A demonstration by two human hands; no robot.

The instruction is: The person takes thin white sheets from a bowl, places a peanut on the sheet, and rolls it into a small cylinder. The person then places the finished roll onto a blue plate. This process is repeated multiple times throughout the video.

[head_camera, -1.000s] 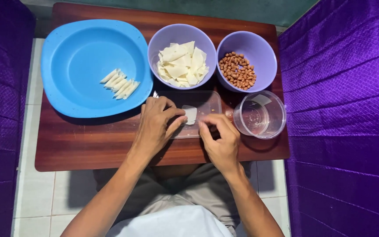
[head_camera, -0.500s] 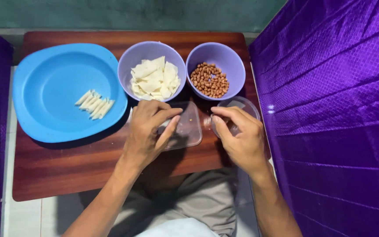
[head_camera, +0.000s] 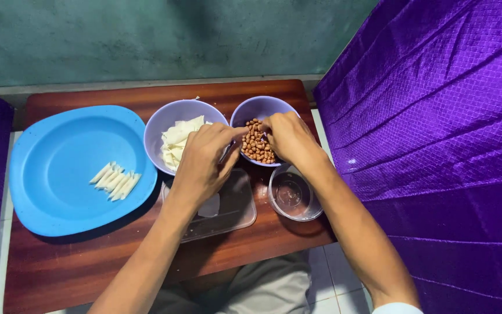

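The right hand (head_camera: 289, 136) rests on the near rim of the bowl of peanuts (head_camera: 257, 142), its fingers curled down among the nuts; whether it has pinched one up I cannot tell, as the fingertips are hidden. The left hand (head_camera: 204, 160) reaches in from seven o'clock, its fingers drawn together toward the same bowl, and I cannot tell whether anything is between them. The peanut bowl sits at about one o'clock on the bench (head_camera: 59, 267), touching or nearly touching the bowl of white wrappers (head_camera: 175, 139) to its left.

Just below the peanuts, at five o'clock from that bowl, stands a clear cup (head_camera: 294, 195), which looks empty. Under the left wrist lies a clear flat tray (head_camera: 233, 209) with a white piece on it. Out at nine o'clock is the blue plate (head_camera: 65, 168), carrying a small row of rolled white sticks (head_camera: 114, 180).

In my judgement the risks are these: both hands crowd one small bowl, so a knock could tip it and scatter nuts across the bench; the right forearm passes right over the clear cup and could drag it off the near edge; and a loosely pinched peanut could drop and roll away.
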